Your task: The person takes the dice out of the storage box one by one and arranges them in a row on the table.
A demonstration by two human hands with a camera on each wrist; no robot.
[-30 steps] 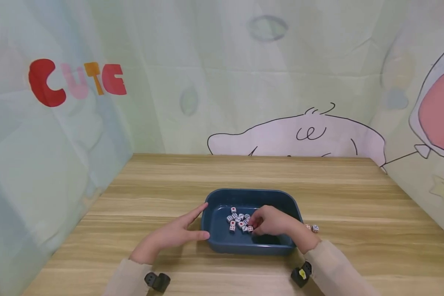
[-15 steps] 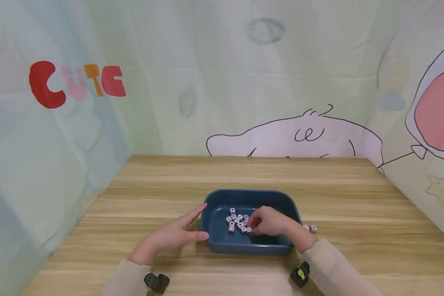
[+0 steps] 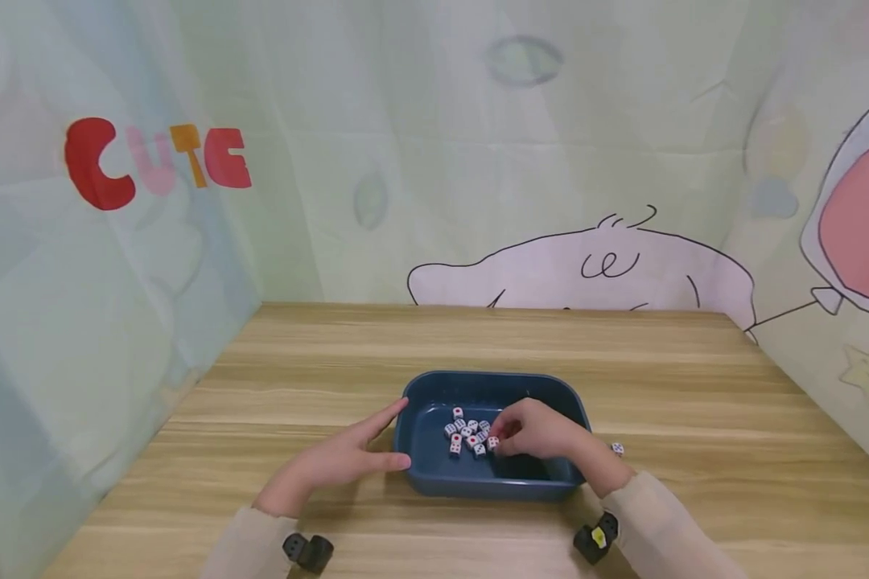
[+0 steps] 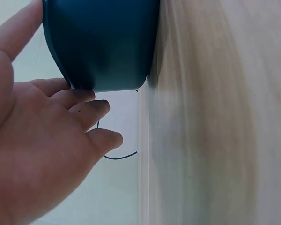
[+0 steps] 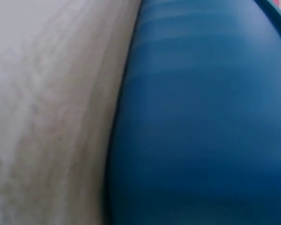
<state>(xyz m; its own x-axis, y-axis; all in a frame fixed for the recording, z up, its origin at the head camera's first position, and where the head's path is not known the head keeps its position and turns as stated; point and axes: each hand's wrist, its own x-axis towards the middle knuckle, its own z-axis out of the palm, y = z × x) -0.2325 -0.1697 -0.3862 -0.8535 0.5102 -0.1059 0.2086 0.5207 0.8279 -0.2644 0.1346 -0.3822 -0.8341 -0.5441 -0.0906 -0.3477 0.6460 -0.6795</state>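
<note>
A dark blue rectangular basin (image 3: 492,487) stands on the table with several white dice (image 3: 467,432) clustered in its left half. My left hand (image 3: 340,458) touches the basin's left rim with spread, mostly straight fingers. In the left wrist view, the left hand (image 4: 42,136) lies against the basin's wall (image 4: 103,47). Over the inside of the basin, my right hand (image 3: 536,430) pinches a die (image 3: 493,443) at the right edge of the cluster. The right wrist view shows only the basin's blue wall (image 5: 201,112) up close, with that hand out of sight.
One loose die (image 3: 617,449) lies on the wooden table (image 3: 319,346) right of the basin, beside my right forearm. Printed cloth walls (image 3: 333,161) enclose the table at the back and sides.
My right hand has risen slightly, and the die at its fingertips has shifted up and tilted. The forearm now covers one of the two dice outside the basin. My left hand stays put.
</note>
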